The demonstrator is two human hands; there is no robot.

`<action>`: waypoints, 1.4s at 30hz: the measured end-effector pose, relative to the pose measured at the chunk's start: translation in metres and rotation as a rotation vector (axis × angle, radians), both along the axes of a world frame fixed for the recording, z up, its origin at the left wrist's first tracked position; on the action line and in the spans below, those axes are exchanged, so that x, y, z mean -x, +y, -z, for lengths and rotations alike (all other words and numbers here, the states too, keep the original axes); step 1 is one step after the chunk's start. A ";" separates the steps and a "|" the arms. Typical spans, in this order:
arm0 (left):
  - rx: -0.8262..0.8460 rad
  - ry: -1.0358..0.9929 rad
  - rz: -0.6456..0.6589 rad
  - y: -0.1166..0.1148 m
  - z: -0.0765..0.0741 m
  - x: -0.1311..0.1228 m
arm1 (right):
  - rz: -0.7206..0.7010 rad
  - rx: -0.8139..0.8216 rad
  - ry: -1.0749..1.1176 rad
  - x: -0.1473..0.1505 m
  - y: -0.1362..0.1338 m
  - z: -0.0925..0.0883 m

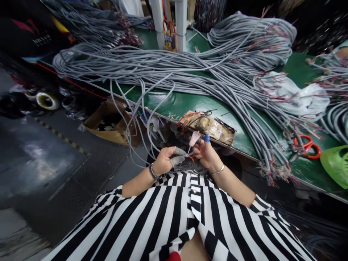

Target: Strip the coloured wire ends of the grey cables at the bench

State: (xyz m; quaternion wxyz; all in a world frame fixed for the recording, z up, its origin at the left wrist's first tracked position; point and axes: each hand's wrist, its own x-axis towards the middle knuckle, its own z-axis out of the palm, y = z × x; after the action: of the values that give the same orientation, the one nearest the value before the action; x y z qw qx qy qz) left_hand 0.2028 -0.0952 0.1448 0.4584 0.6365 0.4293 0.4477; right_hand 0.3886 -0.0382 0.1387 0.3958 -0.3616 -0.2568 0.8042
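Note:
In front of my body, my left hand [167, 159] pinches something small between covered fingertips, where thin coloured wires [191, 157] show. A grey cable [152, 127] hangs from the table edge down toward this hand. My right hand [208, 155] is closed round a small tool with a pale pink handle [194, 138]. Its thin shaft points down at the wires by my left fingertips; the exact kind of tool is unclear. One right finger wears a blue cover [207, 138]. Whether the tip touches the wires cannot be made out.
Long grey cables [141, 61] lie in bundles across the green table [178, 103]. Near its edge sits a taped block [212, 127] with wires. Orange-handled scissors [308, 145] and a lime-green plastic container [335, 165] are right. A cardboard box [116, 132] stands below, left.

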 end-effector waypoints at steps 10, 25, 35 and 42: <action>-0.384 0.235 0.000 -0.016 0.005 0.018 | -0.363 -0.055 -0.165 -0.021 -0.025 -0.001; -0.530 0.410 -0.036 -0.013 0.005 0.014 | -0.264 -0.488 -0.451 -0.005 -0.048 -0.025; -0.433 0.236 -0.085 -0.014 -0.005 0.016 | 0.132 -0.124 -0.306 -0.012 -0.014 -0.005; -0.477 0.227 -0.195 0.003 -0.013 0.015 | -0.176 -0.122 -0.135 -0.005 -0.003 -0.020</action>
State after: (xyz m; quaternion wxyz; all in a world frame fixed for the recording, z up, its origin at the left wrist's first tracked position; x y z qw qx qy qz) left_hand 0.1879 -0.0922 0.1582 0.1996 0.7283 0.4197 0.5036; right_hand 0.3937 -0.0413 0.1584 0.3267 -0.3663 -0.3619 0.7926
